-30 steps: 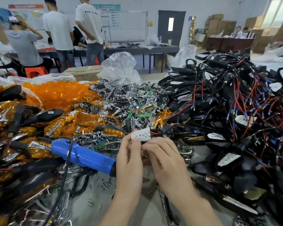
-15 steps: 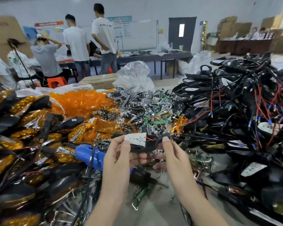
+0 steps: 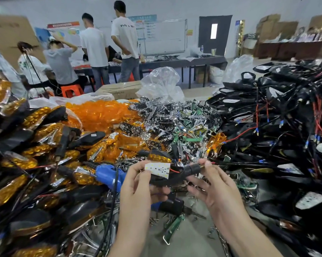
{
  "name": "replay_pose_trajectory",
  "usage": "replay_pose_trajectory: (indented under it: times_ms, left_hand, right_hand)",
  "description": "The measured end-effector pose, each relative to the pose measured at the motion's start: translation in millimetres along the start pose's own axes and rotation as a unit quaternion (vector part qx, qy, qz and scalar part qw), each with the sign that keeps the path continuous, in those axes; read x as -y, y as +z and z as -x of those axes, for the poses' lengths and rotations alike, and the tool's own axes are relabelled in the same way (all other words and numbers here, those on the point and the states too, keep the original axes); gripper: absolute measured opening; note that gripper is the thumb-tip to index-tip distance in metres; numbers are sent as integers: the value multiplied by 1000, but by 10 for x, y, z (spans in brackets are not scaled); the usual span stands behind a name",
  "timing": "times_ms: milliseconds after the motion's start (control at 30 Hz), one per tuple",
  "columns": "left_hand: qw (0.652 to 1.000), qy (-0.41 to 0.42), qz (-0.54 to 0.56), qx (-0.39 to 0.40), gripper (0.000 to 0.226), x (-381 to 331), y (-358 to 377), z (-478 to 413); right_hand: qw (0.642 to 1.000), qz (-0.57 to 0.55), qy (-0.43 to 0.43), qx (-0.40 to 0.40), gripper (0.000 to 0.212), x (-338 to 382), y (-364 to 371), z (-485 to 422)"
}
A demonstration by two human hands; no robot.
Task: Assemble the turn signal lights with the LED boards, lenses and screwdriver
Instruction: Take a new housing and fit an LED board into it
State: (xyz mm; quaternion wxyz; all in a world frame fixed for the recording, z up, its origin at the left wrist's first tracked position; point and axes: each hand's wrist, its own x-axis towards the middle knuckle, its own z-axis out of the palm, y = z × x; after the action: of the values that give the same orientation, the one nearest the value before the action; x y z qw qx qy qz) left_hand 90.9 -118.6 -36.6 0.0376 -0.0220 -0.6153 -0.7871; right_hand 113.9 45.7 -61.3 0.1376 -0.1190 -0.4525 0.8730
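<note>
Left hand (image 3: 138, 190) seemingly around turn signal (image 3: 167, 180)

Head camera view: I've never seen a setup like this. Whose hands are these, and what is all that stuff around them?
No machine here: a person works bare-handed, and the single camera sits on their head, looking forward and down. So the left hand and right hand at the bottom are the wearer's own. Together they hold a black turn signal housing with a white LED board on it; the right hand pinches its stem end. Around them lie piles of parts: orange lenses, shiny reflectors mixed with green boards, black housings with red and black wires on the right, and lights with amber lenses on the left. A blue electric screwdriver lies by the left hand. Other people work at a table behind.
</note>
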Motion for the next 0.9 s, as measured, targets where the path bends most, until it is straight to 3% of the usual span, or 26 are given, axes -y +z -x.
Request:
replay_pose_trajectory:
  times_ms: [167,367,667,900]
  left_hand:
    - [998,5,-44,36,37,10,18,14]
    - [993,30,-104,36,25,60,23,64]
    - [991,30,-124,37,29,81,71,99]
    - [972,94,-205,65,23,80,31,75]
  right_hand:
    - [1000,-1,-8,-12,24,-4,-47,-41]
    - [1000,0,-14,-18,24,-27,-92,-54]
    - [997,-9,33,70,48,-117,-16,-9]
    - [998,0,31,58,35,-129,-68,-31]
